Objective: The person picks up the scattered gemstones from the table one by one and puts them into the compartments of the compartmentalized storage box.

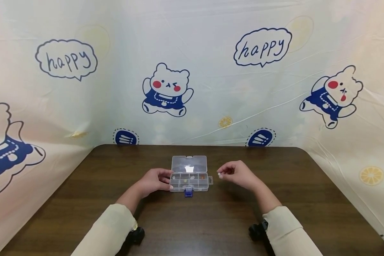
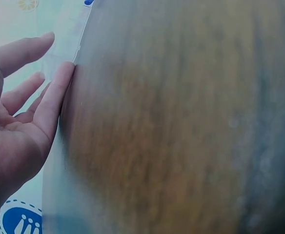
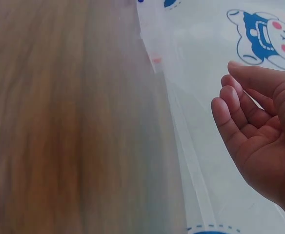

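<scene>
A clear plastic compartment box point(image 1: 188, 182) stands on the table with its lid point(image 1: 189, 164) raised at the back and a blue clasp point(image 1: 188, 192) at the front. Small pieces lie in some compartments, among them an orange one point(image 1: 202, 177) and a yellowish one point(image 1: 185, 181). My left hand point(image 1: 153, 182) rests against the box's left end, thumb near the front corner and fingers farther back. To the right of the box, apart from it, my right hand point(image 1: 238, 175) pinches a small white piece point(image 1: 219, 174) between thumb and fingertips. The right wrist view does not show that piece clearly.
The brown wooden table point(image 1: 192, 220) ends at a hanging cloth point(image 1: 208, 106) printed with bears. A clear hanging tab point(image 1: 210, 180) sticks out from the box's right end, toward the right hand. Dark wrist devices point(image 1: 136, 235) sit under both sleeves.
</scene>
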### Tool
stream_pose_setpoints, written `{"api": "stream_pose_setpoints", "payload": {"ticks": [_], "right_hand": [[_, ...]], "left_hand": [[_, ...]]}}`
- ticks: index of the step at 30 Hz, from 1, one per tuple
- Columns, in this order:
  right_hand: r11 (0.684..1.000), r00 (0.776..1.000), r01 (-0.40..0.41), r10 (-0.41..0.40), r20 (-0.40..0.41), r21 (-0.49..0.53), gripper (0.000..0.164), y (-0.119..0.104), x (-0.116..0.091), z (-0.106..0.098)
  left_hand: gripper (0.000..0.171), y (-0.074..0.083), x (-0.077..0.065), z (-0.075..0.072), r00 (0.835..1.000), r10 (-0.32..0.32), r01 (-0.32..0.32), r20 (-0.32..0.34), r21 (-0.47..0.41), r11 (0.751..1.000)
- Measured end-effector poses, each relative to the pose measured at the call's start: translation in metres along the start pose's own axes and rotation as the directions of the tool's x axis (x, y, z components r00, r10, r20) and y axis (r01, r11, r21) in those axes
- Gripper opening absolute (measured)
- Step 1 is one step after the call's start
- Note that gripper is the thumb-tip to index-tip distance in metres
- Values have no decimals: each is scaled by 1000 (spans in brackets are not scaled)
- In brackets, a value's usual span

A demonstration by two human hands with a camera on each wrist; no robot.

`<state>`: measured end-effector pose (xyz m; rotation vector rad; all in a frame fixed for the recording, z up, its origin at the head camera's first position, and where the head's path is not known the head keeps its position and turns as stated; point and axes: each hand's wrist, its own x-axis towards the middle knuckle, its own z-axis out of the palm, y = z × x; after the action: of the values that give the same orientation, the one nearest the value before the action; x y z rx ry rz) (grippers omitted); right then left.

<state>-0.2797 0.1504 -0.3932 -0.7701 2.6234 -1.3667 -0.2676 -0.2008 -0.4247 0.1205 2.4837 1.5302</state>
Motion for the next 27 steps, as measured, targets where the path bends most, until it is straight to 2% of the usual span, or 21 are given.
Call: {"api": "stream_pose_setpoints", "payload": {"ticks": [13,20,27], "right_hand": [[998,998,48,-49,31,39,9,-25,16,26],[994,994,87,-91,61,74,12,-31,24,40],[984,984,149,-157,81,102,13,-36,32,53]], "left_hand": [[63,-1,1,0,1000,0,0,-10,23,1000],[62,-1,0,0,1000,4,-4,-2,17,1000],[64,-2,-1,0,998,53,-53,17,-11,999]]}}
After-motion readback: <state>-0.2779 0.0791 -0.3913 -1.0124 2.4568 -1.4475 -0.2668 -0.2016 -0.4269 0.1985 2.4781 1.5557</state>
